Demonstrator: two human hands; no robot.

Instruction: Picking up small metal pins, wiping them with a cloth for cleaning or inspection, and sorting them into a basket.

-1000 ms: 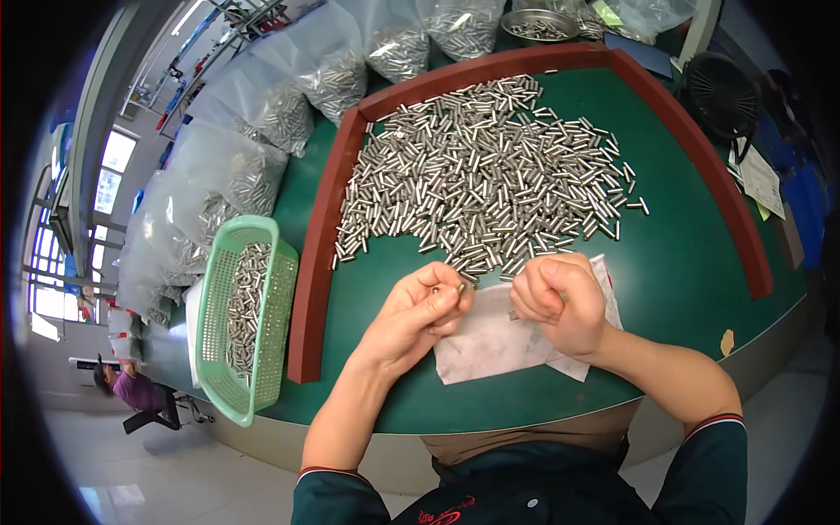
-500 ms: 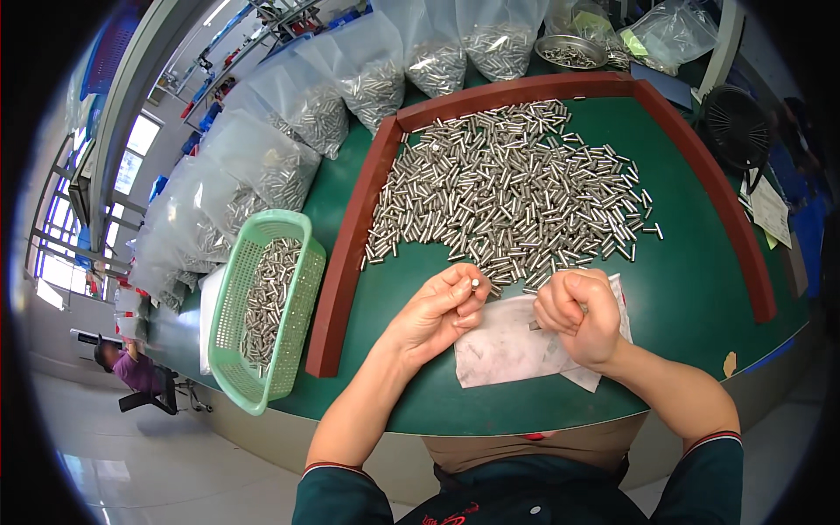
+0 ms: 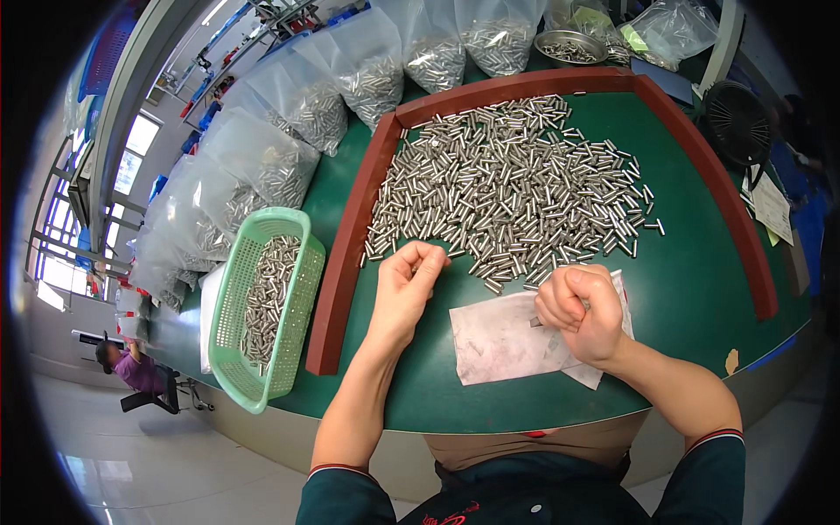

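Note:
A broad pile of short, shiny metal pins (image 3: 516, 184) lies on the green table top. At its near left edge my left hand (image 3: 404, 293) is closed, thumb and fingers pressed together; a pin shows by the fingertips, but what they grip is hidden. My right hand (image 3: 584, 311) is curled into a fist over a smudged white cloth (image 3: 490, 346). Below its fingers the end of a metal pin (image 3: 535, 322) sticks out, the rest covered by the hand.
A dark red wooden frame (image 3: 343, 262) borders the pile on three sides. Left of it stands a green plastic basket (image 3: 293, 350) with pins. Clear bags of pins (image 3: 372, 83) line the back and left. A metal bowl (image 3: 595, 51) and black fan (image 3: 737, 122) are behind. Someone sits far left.
My left hand has moved left and away from me to the pile's edge, its palm turning downward; the pin that showed in its fingers is out of sight. My right hand stays almost still.

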